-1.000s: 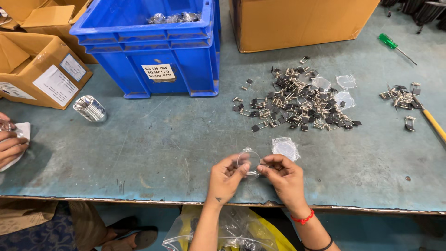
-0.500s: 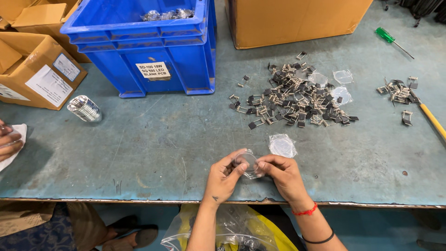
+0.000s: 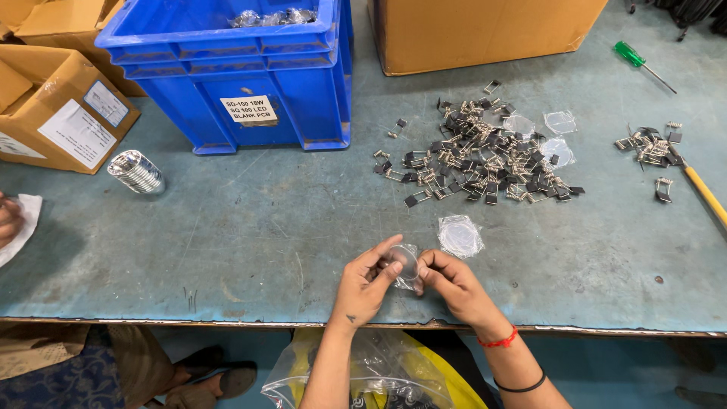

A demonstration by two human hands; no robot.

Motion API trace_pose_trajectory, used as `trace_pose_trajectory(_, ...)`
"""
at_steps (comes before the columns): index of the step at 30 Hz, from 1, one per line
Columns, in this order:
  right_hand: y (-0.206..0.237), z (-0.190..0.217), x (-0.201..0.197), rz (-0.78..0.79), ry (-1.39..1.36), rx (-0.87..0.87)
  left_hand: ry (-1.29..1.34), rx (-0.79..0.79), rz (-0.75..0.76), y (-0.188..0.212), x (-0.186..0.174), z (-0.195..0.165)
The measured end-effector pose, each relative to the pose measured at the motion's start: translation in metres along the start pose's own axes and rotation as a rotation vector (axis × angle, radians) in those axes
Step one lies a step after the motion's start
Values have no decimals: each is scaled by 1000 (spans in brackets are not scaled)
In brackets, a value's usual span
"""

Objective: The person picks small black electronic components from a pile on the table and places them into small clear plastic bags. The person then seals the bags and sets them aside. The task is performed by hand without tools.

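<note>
The left hand (image 3: 369,282) and the right hand (image 3: 453,285) meet just above the near edge of the worn blue-green worktable (image 3: 227,242), both pinching between fingertips a small clear plastic pouch holding a round disc (image 3: 405,265); each hand is closed on that pouch, none of it resting on the table. Risk noted: the film is thin and slick, and the grip is by fingertips only, so a slip could drop the disc over the table edge into the open clear plastic bag (image 3: 356,379) below or onto the floor. A second clear round pouch (image 3: 460,235) lies just beside the right hand and could be swept off by a wrist movement. The heap of small black clips with metal springs (image 3: 485,155) sits well apart and seems safe. Another person's hand (image 3: 9,220) rests at the far left edge, clear of the work.
</note>
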State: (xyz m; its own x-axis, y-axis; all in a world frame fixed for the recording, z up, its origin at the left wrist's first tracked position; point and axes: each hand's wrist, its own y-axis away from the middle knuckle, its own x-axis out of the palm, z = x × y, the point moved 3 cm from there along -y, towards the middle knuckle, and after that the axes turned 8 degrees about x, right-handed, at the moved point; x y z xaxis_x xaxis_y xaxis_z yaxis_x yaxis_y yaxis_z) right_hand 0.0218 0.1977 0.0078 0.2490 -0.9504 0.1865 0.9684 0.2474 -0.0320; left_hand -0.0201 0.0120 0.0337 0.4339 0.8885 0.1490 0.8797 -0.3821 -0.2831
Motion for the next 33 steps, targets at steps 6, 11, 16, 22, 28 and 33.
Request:
trace_pose_trajectory(6,0,-7,2,-159,115,-4,-113,66,65,0,3,-5)
trace_pose_trajectory(11,1,-4,0,-123,-39,42,-11,34,-73,-2,-4,3)
trace_pose_trajectory(16,2,2,-1,-85,-103,2,-3,27,-106,-1,-7,7)
trace_pose_trajectory(22,3,3,0,-86,-174,32,11,43,-123,-1,-8,4)
trace_pose_trajectory(28,2,-1,-2,-132,-139,26,-44,53,-135,0,-8,2)
trace_pose_trajectory(33,1,-4,-3,-148,-153,14,-1,84,-147,0,-8,4)
